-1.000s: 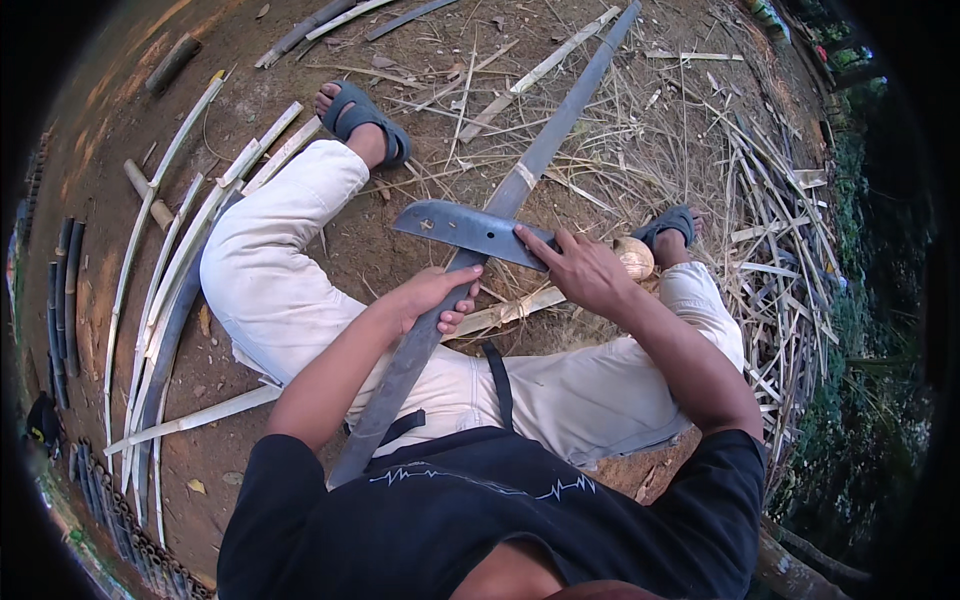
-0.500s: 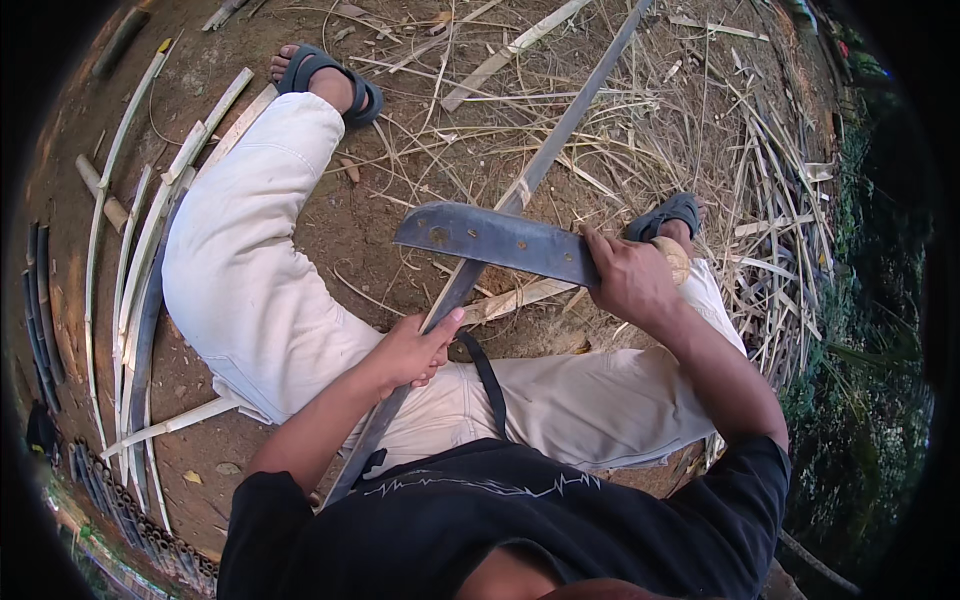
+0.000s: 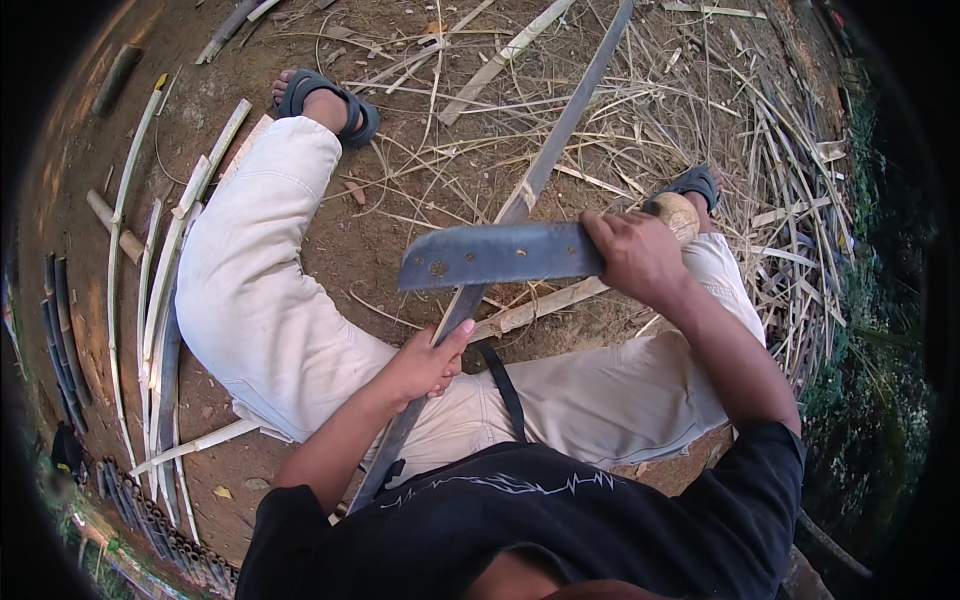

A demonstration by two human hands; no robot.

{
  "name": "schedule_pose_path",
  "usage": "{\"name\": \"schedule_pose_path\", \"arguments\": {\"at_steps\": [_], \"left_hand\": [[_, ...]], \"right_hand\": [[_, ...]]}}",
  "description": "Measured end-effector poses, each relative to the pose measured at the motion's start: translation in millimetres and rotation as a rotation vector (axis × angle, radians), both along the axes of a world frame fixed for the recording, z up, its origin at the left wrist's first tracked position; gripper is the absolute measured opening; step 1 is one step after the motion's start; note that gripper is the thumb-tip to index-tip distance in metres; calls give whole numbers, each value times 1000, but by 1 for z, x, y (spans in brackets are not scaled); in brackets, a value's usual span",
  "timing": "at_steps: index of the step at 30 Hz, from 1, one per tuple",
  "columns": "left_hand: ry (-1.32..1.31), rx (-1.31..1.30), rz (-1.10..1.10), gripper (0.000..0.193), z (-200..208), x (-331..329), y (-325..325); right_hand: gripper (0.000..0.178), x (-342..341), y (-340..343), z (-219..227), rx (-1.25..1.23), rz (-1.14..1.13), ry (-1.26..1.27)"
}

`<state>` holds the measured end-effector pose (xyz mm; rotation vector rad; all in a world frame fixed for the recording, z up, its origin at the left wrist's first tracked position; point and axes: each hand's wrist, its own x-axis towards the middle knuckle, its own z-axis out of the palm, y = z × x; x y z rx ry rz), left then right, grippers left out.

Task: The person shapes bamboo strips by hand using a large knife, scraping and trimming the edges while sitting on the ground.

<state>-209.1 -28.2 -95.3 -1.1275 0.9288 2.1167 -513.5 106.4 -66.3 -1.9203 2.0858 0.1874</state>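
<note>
A long, narrow split-bamboo strip (image 3: 572, 110) runs slantwise from beside my body out to the far ground. My left hand (image 3: 428, 370) is closed around it just above my lap, thumb lying along the strip. A broad dark machete (image 3: 510, 254) lies across the strip a little beyond that hand, its blade hiding part of the bamboo. My right hand (image 3: 645, 258) grips the machete at the handle end, and a rounded wooden knob (image 3: 676, 218) shows past the fist. A pale node on the strip shows just beyond the blade.
Long bamboo strips (image 3: 163, 290) lie at my left, beside my leg. Thin shavings (image 3: 640, 130) litter the ground ahead. A heap of split pieces (image 3: 790, 230) lies at the right. Dark bamboo poles (image 3: 62, 340) and a cut bamboo piece (image 3: 115, 228) lie farther left.
The machete blade has turned more level and shifted slightly along the strip toward my left hand. Both hands keep their grips. The whole view has shifted a little.
</note>
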Motion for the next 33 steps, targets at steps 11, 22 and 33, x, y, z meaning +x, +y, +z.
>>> {"name": "schedule_pose_path", "arguments": {"at_steps": [11,22,33], "left_hand": [[-19,13,-10,48,-4,11,5],[-31,-52,-56,45,16,25,14],[52,-635,-240,53,14,42,37]], "right_hand": [[47,46,-5,10,127,47,0],[32,-18,-14,15,250,-417,105],[23,18,-3,18,253,-412,58]]}}
